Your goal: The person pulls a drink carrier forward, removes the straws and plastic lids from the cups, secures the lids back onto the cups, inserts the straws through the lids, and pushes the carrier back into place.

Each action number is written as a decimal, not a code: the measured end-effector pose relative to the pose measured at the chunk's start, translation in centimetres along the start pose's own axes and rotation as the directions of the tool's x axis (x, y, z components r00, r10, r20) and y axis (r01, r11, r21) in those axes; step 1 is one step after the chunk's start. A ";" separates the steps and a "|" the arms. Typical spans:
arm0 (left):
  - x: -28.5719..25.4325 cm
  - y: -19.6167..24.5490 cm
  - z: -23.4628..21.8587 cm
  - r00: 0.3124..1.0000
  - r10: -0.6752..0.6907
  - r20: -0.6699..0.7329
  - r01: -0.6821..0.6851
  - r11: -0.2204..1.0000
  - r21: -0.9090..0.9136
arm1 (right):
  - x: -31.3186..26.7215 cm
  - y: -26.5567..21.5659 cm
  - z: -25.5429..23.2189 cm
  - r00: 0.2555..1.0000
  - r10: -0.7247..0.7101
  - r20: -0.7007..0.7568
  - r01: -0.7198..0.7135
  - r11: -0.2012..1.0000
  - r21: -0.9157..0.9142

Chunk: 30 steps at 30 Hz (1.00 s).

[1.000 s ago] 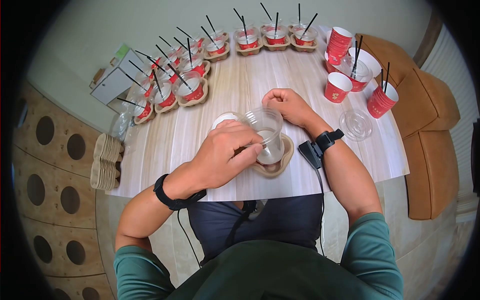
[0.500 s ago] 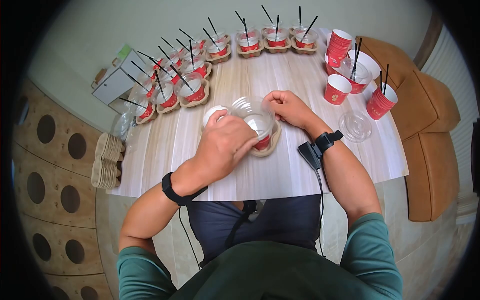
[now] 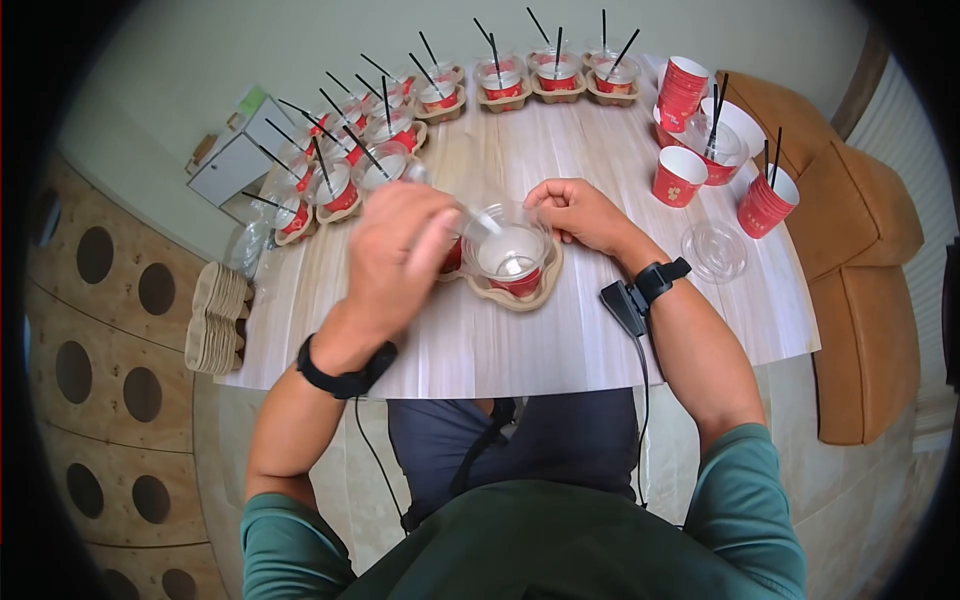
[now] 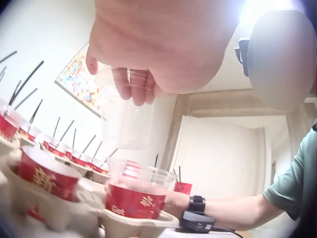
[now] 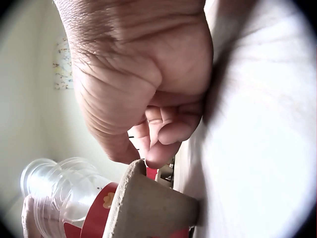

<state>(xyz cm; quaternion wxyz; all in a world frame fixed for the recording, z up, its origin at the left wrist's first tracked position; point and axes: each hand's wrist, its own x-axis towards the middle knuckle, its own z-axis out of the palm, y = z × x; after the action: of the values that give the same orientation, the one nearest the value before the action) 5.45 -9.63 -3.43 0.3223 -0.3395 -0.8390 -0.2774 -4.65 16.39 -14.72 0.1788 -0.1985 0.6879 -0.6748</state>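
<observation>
A two-cup cardboard carrier (image 3: 541, 290) lies on the table in front of me. Its right hollow holds a red paper cup (image 4: 136, 201) with a clear plastic cup (image 3: 510, 260) nested in it. Another red paper cup (image 4: 49, 176), with no clear cup inside, sits in the left hollow. My left hand (image 3: 398, 250), blurred by motion, holds a second clear plastic cup (image 4: 126, 121) by its rim above the carrier. At the carrier's edge, my right hand (image 3: 577, 213) pinches the cardboard rim between thumb and fingertips.
Several filled carriers (image 3: 500, 100) with lidded cups and black straws line the far and left sides. Stacked carriers (image 3: 213, 320) stand at the left edge. On the right are stacked red cups (image 3: 683, 90), a single red cup (image 3: 680, 177) and a clear lid (image 3: 714, 251).
The carrier has moved away from me and slightly left. My left hand has moved left and lifted a clear cup apart from the one now in the right hollow. My right hand barely moved.
</observation>
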 end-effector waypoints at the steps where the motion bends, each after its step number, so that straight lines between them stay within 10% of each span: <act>1: 0.0 -0.6 -0.9 1.000 0.000 0.004 0.000 1.000 0.000 | 0.1 0.0 0.0 1.000 0.005 0.002 -0.005 1.000 -0.005; 6: -1.8 -3.2 -3.8 0.982 -0.173 0.075 0.161 0.976 0.148 | 0.4 0.5 0.0 1.000 -0.008 0.029 0.008 1.000 0.005; 22: -5.2 -3.9 -1.0 0.931 -0.052 0.363 0.019 0.995 0.094 | 0.8 1.7 -0.5 1.000 -0.017 -0.026 0.021 0.989 0.144; 24: -5.1 -3.9 -0.8 0.813 -0.174 0.555 0.091 0.981 0.174 | 0.9 1.8 -0.4 0.999 -0.020 -0.038 0.025 0.990 0.138; 28: -4.5 -2.4 -1.0 0.865 -0.166 0.474 0.065 0.973 0.221 | 0.8 1.8 -0.7 0.997 -0.042 -0.069 0.049 0.993 0.106; 30: -3.2 -0.9 -2.0 0.981 -0.017 0.195 -0.036 0.964 0.265 | 0.8 1.8 -0.7 0.993 -0.041 -0.111 0.051 0.995 0.084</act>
<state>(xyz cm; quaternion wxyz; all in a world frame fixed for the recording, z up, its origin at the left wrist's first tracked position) 7.26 -12.76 -4.71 0.2822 -0.3226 -0.8947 -0.1255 -5.76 16.56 -16.47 0.1337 -0.1691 0.6620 -0.7179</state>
